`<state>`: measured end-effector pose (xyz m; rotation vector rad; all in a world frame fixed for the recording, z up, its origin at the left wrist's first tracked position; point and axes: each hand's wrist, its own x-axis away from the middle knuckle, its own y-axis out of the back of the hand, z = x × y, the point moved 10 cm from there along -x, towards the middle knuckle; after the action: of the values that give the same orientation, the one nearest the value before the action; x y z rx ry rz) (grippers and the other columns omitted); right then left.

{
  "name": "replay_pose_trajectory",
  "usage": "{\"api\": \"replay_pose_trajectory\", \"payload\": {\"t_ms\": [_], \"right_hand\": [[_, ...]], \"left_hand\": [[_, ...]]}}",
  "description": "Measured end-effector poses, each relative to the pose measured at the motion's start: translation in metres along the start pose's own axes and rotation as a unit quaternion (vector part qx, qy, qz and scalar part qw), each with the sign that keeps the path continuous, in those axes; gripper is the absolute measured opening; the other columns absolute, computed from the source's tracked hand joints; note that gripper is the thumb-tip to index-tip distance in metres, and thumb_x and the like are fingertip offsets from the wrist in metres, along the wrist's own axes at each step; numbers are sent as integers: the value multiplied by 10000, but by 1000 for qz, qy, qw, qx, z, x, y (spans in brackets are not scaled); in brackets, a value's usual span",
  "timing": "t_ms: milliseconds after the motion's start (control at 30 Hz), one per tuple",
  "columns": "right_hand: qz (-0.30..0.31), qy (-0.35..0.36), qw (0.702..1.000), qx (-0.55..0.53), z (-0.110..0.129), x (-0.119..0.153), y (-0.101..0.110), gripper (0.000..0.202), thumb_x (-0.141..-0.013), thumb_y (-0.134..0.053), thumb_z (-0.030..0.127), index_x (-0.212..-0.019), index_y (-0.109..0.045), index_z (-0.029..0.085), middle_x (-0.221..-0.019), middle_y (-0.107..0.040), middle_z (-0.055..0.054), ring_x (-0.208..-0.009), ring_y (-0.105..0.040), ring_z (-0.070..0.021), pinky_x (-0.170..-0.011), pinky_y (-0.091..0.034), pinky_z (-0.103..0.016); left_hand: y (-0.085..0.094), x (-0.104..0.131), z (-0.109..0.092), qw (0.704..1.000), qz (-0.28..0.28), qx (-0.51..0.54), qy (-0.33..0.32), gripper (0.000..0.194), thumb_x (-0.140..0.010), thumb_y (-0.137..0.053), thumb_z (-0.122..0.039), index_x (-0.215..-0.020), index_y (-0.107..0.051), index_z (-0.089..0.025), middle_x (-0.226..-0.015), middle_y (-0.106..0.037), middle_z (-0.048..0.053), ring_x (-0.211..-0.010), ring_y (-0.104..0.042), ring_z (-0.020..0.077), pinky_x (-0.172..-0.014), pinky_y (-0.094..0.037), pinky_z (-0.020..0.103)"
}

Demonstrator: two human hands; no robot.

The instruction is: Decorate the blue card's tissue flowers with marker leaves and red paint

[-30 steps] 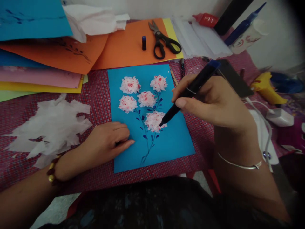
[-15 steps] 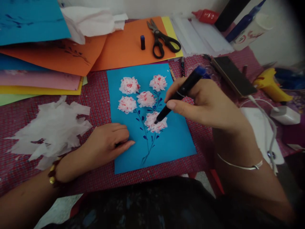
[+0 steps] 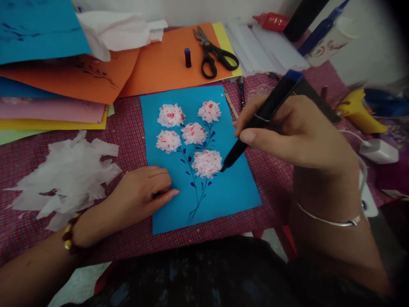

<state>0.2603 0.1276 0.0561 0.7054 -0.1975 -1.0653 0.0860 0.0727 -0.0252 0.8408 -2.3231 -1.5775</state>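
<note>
A black marker with a blue end [image 3: 271, 104] is held in my right hand [image 3: 284, 132], its tip beside the right edge of the lowest paper flower [image 3: 207, 163]. Several pink-white crumpled-paper flowers stand on the blue sheet [image 3: 236, 187], joined by drawn stems and dark blue leaves. My left hand [image 3: 150, 187] rests on the sheet's left edge with curled fingers; whether anything is under them is hidden. Left of that hand lies a pile of torn white tissue [image 3: 73, 170].
Behind the sheet, orange paper [image 3: 162, 64] bears black-handled scissors [image 3: 211, 53] and a marker cap [image 3: 187, 58]. Stacked coloured papers [image 3: 54, 106] lie at the left. A yellow glue gun [image 3: 361, 111], white charger [image 3: 378, 151] and paper cup [image 3: 334, 42] are at the right.
My right hand has moved right and slightly nearer, taking the marker tip from over the lowest flower to its right edge. The view has shifted slightly; my left hand stays in place.
</note>
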Motion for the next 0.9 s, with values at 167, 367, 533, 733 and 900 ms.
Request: {"api": "replay_pose_trajectory", "payload": {"t_ms": [167,367,533,733,900], "right_hand": [[40,-12,999,29,-6,0,-9,114,-877,-646,294,-825,-633,194,-736,-596,10,-661,-539,-124,-595,-447,-288],[-42,-12,999,-27,-3,2,7,158,-899,-643,325,-798,-625,205,-748,-611,8,-683,-556,-120,-623,-454,-285],[-43,-15,999,-13,-6,3,8,148,-890,-630,329,-808,-614,207,-743,-589,13,-672,-535,-121,-600,-429,-279],[42,-33,999,10,-9,-2,-18,172,-852,-675,358,-821,-620,198,-708,-574,17,-656,-534,-123,-589,-438,-270],[94,-6,995,-31,3,-1,-27,190,-883,-642,357,-788,-604,197,-706,-582,18,-638,-530,-109,-581,-436,-256]], "left_hand": [[0,2,0,1000,2,8,1,363,-995,-515,-306,-660,-453,-181,-635,-472,-21,-607,-456,125,-585,-344,271],[-2,2,2,1000,5,3,4,358,-991,-521,-311,-663,-465,-180,-642,-476,-18,-617,-460,129,-590,-350,273],[0,0,2,1000,0,4,5,374,-996,-508,-323,-653,-466,-180,-632,-475,-21,-604,-454,125,-576,-346,271],[1,0,0,1000,2,5,6,372,-992,-512,-315,-649,-468,-179,-630,-483,-21,-602,-460,124,-582,-352,274],[0,0,1,1000,3,0,10,368,-995,-505,-329,-658,-479,-181,-638,-491,-19,-612,-468,127,-586,-361,271]]}}
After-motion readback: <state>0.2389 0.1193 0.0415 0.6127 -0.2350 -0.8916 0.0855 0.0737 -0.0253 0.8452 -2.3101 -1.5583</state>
